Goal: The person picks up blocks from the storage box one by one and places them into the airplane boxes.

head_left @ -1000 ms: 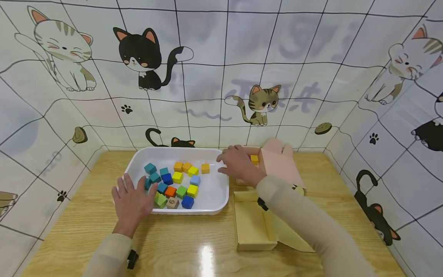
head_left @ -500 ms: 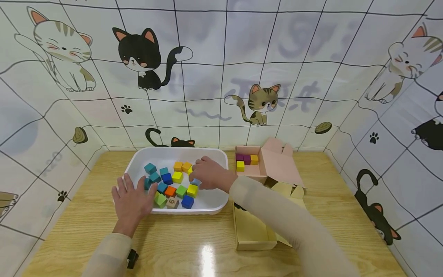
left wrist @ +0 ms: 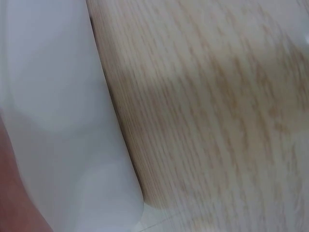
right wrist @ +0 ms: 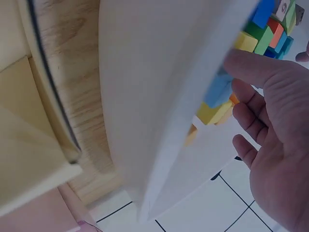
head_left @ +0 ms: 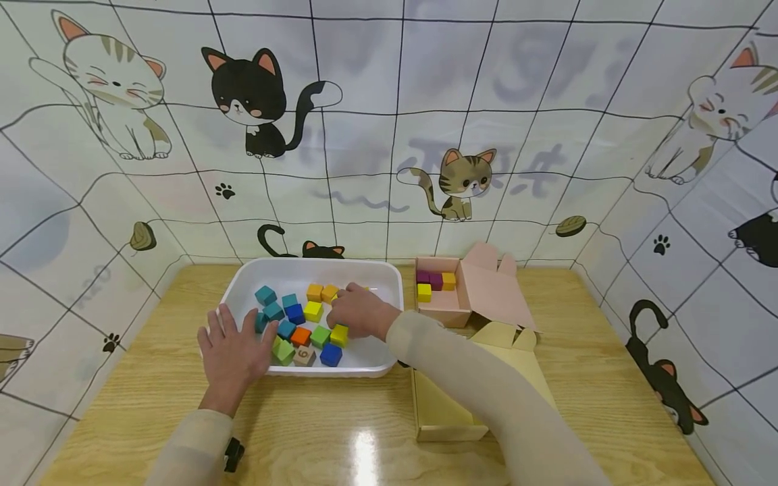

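In the head view, my left hand [head_left: 234,354] rests with spread fingers on the left front rim of a white plastic tray [head_left: 379,347]. Several coloured wooden cubes lie inside it, among them a yellow cube [head_left: 313,311], an orange-red cube [head_left: 300,336] and a wooden cube [head_left: 304,356] with a mark on top. My right hand [head_left: 361,312] reaches into the tray's right half and hides what is beneath it. From the right wrist, its thumb and curled index finger pinch a light blue cube [right wrist: 218,90] beside a yellow cube [right wrist: 212,113].
Right of the tray stands an open pink box [head_left: 446,314] with two purple cubes [head_left: 435,281], an orange cube and a yellow cube. In front of it lies an open yellow box [head_left: 450,432], partly under my right sleeve. A cat-print sheet surrounds the wooden table [head_left: 316,432].
My right hand has moved from beside the pink box leftward into the tray, then lower onto the light blue cube. The pink box's cubes have come into view. My left hand stays put.
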`<state>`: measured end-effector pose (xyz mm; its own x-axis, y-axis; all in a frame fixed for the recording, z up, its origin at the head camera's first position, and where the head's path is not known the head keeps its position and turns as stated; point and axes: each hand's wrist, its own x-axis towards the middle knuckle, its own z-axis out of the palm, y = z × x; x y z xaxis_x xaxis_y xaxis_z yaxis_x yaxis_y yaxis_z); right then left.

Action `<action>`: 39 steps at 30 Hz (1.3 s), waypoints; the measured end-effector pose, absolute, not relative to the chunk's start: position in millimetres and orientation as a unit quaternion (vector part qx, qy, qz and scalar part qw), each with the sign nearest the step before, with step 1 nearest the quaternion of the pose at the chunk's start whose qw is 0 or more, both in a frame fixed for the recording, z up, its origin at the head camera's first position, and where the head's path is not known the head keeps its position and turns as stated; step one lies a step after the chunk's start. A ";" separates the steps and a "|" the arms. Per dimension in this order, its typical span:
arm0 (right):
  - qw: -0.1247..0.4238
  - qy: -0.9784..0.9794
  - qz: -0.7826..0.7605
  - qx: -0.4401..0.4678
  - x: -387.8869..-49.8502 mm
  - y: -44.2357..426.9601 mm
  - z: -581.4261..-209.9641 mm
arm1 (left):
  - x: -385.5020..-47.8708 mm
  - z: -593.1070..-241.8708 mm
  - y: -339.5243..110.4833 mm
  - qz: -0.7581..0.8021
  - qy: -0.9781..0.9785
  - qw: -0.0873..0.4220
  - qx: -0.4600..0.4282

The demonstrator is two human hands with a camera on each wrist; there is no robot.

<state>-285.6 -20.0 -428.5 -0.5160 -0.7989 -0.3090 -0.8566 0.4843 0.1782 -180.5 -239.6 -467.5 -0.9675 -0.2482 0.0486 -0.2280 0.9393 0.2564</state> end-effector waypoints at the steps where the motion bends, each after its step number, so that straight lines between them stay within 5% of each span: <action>1: 0.092 0.855 0.159 -0.485 -285.4 -20.0 -429.5 | -180.6 -467.4 -239.3 -0.126 -0.984 0.042 0.120; 23: 0.084 0.882 0.114 -0.449 -290.0 -0.9 -398.8 | -181.0 -467.6 -238.6 -0.128 -0.983 0.045 0.121; 39: 0.026 0.938 0.092 -0.334 -322.2 82.7 -364.3 | -181.7 -470.4 -240.8 -0.124 -0.984 0.044 0.118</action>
<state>-322.2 82.7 -364.3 -0.7752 -0.6220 -0.1105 -0.6316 0.7598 0.1543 -181.7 -240.8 -470.4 -0.9682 -0.2432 0.0583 -0.2213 0.9416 0.2538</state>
